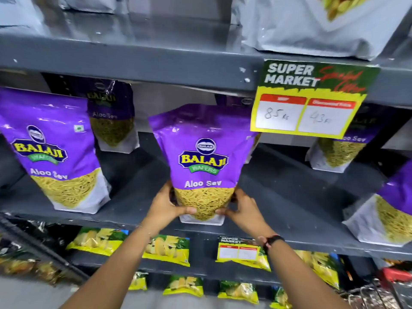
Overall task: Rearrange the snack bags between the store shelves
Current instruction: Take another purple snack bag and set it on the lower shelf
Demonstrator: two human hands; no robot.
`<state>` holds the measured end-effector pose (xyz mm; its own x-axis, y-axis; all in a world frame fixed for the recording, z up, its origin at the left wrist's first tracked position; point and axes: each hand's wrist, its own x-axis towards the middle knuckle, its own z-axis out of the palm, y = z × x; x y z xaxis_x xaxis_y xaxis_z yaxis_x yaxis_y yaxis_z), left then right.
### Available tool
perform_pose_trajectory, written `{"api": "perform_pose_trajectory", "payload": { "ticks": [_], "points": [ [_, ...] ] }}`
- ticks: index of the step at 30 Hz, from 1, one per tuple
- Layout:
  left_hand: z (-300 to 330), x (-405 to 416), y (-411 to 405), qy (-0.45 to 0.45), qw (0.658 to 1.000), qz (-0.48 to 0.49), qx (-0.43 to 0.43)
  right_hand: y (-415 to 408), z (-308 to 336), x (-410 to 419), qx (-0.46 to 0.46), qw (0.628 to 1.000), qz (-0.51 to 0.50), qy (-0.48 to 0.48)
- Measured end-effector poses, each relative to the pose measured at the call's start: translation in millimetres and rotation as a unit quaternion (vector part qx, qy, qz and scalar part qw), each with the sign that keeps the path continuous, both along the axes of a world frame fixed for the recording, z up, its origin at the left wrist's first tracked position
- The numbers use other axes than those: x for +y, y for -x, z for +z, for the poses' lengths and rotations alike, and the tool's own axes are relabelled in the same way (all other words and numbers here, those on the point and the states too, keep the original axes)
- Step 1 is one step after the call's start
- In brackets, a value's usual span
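Two bare forearms are reaching up from the near edge, the right one wearing a dark band at the wrist (273, 240). Both hands are clamping the base of a purple Aloo Sev bag (201, 161): the left hand (166, 206) is pressing its left side, the right hand (242, 210) is pressing its right side, and the thumbs are lying across the clear window at the front. That bag is standing upright on the dark grey middle shelf (278, 192), near its front lip. More purple bags are sharing this shelf: a large one at the left (55, 152), a smaller one farther back behind it (112, 117), one at the far right under the price card (338, 150), and another leaning at the right edge (388, 215). A yellow and green offer card (312, 99) is hanging from the grey shelf above (133, 61), where pale silver pouches (312, 25) are sitting. Below, yellow snack packs (166, 248) are lying in rows on lower shelves, with a small price tag (239, 248) clipped in front of them.
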<state>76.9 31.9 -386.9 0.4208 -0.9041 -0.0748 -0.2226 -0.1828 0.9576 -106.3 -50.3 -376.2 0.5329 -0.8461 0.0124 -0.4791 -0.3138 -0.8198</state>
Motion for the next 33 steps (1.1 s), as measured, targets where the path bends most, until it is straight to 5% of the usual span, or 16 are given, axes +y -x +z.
{"api": "perform_pose_trajectory", "payload": {
  "ticks": [9,29,33],
  "points": [
    [5,-29,72,0.018,0.999,-0.036,0.001,78,-4,-19,0.013,0.998,-0.055,-0.017],
    [-2,-21,77,0.013,0.995,-0.089,-0.053,90,-2,-12,-0.017,0.999,-0.014,-0.037],
    [26,-2,67,0.124,0.989,-0.003,-0.078,102,32,4,-0.159,0.982,-0.097,0.042]
  ]
}}
